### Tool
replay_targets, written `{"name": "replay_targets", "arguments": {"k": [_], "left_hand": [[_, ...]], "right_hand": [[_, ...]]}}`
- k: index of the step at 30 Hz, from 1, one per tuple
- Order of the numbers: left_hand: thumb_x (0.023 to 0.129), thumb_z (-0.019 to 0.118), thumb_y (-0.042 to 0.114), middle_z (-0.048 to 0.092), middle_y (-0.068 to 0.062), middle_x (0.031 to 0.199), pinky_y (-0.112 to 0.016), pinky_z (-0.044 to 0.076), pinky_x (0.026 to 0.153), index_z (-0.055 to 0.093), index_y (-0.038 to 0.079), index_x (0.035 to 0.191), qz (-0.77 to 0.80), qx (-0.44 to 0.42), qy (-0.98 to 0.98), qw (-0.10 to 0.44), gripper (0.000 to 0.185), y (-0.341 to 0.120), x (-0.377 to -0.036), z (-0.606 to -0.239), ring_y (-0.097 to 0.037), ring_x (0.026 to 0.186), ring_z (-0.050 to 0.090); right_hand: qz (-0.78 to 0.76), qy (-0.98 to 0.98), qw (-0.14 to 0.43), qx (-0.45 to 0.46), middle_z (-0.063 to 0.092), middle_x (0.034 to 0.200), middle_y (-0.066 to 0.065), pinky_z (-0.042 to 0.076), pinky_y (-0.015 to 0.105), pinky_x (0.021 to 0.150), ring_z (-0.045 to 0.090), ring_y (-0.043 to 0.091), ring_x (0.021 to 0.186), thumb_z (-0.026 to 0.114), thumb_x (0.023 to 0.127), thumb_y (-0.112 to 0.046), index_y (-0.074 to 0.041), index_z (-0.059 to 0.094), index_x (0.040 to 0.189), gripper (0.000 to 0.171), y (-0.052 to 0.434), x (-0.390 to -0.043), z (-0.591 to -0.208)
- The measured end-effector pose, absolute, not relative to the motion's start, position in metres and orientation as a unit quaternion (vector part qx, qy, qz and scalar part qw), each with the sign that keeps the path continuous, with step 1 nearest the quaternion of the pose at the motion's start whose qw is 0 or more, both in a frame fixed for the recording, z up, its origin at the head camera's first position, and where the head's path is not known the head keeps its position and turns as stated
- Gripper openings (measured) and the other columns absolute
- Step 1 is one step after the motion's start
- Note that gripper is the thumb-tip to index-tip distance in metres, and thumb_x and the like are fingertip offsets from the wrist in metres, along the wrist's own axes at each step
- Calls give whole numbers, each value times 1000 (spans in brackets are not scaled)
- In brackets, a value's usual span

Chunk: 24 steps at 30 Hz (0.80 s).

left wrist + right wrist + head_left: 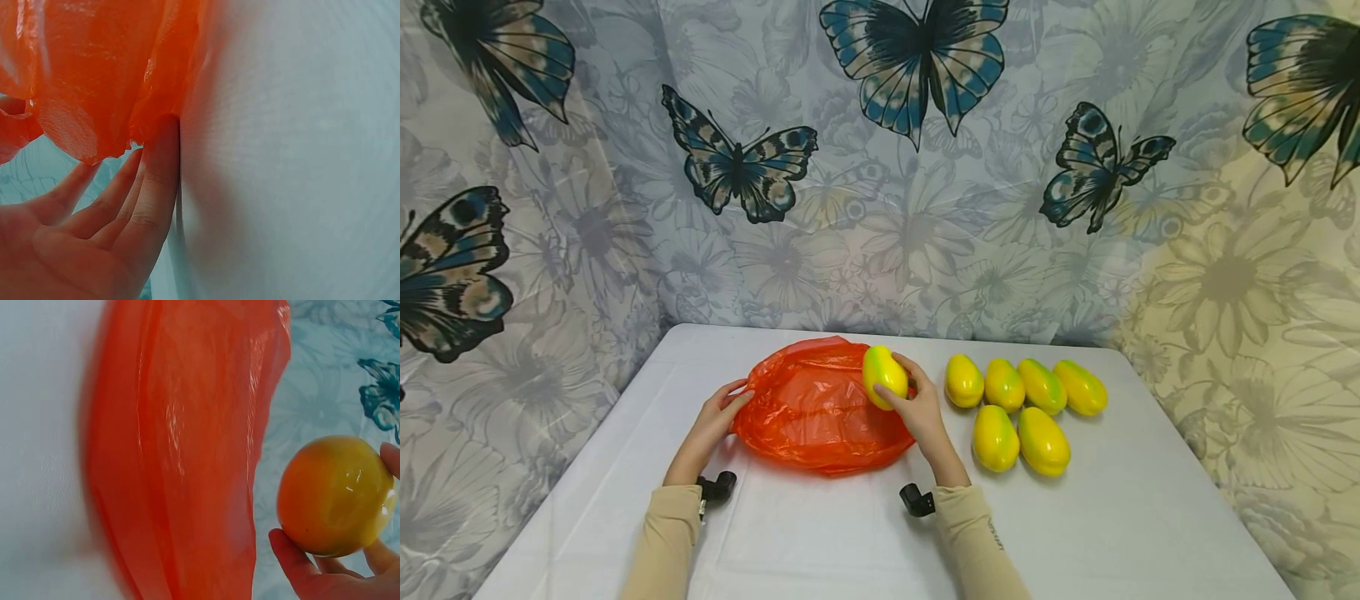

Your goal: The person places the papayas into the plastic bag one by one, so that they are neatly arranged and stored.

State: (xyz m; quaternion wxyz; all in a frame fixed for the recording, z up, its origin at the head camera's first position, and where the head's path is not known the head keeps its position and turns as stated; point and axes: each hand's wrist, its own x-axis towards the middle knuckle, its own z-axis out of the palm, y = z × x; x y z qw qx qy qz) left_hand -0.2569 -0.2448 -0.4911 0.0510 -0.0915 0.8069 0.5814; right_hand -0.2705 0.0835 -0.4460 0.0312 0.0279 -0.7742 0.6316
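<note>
While the left hand [718, 418] pinches the bag [820, 421] at its left side, the fruit [882, 375] the right hand [927, 414] grips over the bag's right side could slip, being glossy.

A blurred shadow lies on the table [312, 187] beside the left fingers [147, 212]; bright glare marks the fruit [334, 500] between the right fingers [291, 555].

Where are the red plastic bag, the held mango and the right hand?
Red plastic bag [823, 455]: head view, its near side.
Held mango [881, 373]: head view, middle of its skin.
Right hand [927, 412]: head view, middle of the hand.
</note>
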Motion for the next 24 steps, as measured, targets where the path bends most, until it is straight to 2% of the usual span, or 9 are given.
{"name": "replay_targets", "arguments": {"k": [13,24], "left_hand": [[97,51,52,40,-24,151,-23,51,75,27,9,153,583,-87,806,51,74,-246,-257,-490,-28,116,56],[97,50,53,40,-24,150,-23,52,76,27,10,153,581,-91,807,54,74,-244,-258,-491,-27,115,57]], "right_hand": [[642,-764,32,55,54,136,11,51,42,97,53,30,114,77,84,-20,-18,52,140,62,62,-273,-449],[639,-767,11,54,53,136,10,51,43,98,52,29,117,77,84,-24,-23,52,138,59,46,-269,-452]]}}
